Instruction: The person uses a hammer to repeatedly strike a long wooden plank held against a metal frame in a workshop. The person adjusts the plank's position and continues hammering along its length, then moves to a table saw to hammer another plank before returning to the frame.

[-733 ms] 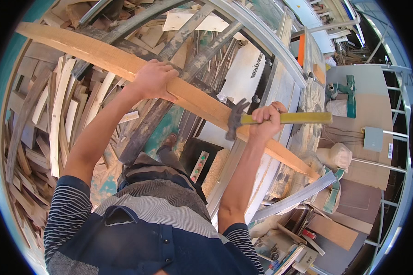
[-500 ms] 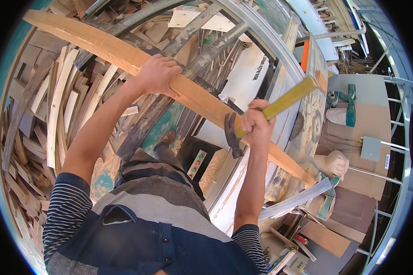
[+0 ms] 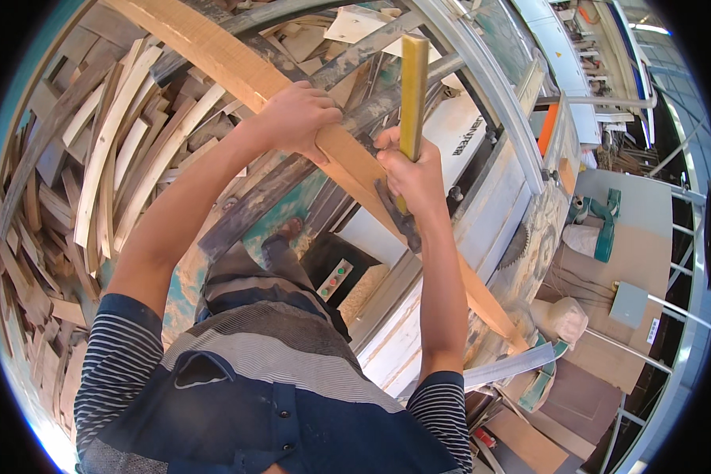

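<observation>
A long light-brown wooden plank (image 3: 213, 51) runs slantwise from the far left to the near right. My left hand (image 3: 302, 118) is closed around its middle, thumb on the near side and fingers over the top. My right hand (image 3: 415, 172) grips a claw hammer (image 3: 413, 87) by its yellow handle, close to the head. The handle points up and away, while the dark head hangs low over the plank. Whether the head touches the wood I cannot tell.
Scrap wood strips (image 3: 107, 150) are heaped on the left. A toothed round saw blade (image 3: 515, 246) stands on the dusty machine table to the right, near the plank's end. A metal rail (image 3: 482, 79) curves behind. Below sits a panel of coloured buttons (image 3: 337, 278).
My right hand has moved left along the plank, toward my left hand. The hammer's handle has swung from leaning right to nearly upright. The left hand keeps its grip.
</observation>
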`<state>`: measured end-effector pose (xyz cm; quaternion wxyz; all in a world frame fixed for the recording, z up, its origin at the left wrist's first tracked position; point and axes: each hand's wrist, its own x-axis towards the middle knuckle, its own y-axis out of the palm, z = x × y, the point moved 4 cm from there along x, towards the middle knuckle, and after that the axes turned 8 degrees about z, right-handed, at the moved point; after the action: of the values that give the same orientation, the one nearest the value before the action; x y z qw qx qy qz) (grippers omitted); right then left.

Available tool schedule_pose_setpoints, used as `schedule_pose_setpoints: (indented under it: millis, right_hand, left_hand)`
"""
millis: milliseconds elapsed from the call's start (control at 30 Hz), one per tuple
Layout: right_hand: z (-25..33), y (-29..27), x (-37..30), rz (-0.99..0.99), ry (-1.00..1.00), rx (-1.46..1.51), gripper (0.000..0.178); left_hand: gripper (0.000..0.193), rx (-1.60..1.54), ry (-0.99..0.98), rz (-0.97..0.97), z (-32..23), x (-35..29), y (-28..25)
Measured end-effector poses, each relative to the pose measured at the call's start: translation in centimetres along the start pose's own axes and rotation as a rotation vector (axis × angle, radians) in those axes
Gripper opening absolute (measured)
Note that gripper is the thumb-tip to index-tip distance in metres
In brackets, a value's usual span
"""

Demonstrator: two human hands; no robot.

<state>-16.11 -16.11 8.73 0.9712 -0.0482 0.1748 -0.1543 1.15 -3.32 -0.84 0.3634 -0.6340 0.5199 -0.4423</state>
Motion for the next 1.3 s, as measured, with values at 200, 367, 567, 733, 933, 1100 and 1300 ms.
schedule_pose_setpoints:
  millis: [200, 367, 567, 733, 933, 1100, 1300]
  right_hand:
    - [0.7, -0.2, -2.1, -0.014, -0.021, -0.17, 0.012]
    - [7.0, 0.0, -2.2, -0.005, -0.218, 0.027, 0.02]
    - [10.4, 0.6, -1.5, 0.007, -0.155, -0.07, 0.021]
    - [7.4, -6.9, -14.0, -0.062, -0.77, -0.066, 0.034]
    - [-1.6, -14.6, -27.6, -0.558, -0.862, 0.542, 0.043]
    - [-1.8, -11.0, -26.1, -0.46, -0.722, 0.311, 0.037]
    - [4.1, -9.3, -19.6, -0.322, -0.633, 0.475, 0.025]
  left_hand:
    - [0.069, 0.0, -0.01, 0.042, -0.1, 0.1, 0.0]
    - [0.07, -0.002, -0.026, 0.055, -0.2, 0.1, -0.4]
    - [0.07, -0.017, -0.042, 0.059, -0.4, 0.1, -0.6]
    - [0.07, -0.036, -0.042, 0.083, 0.0, 0.3, -0.3]
    - [0.072, 0.034, -0.045, 0.105, -0.6, 0.8, -0.5]
    - [0.073, 0.074, -0.038, 0.133, -1.1, 1.1, -0.7]
    - [0.072, 0.032, -0.049, 0.114, -0.9, 0.8, -0.4]
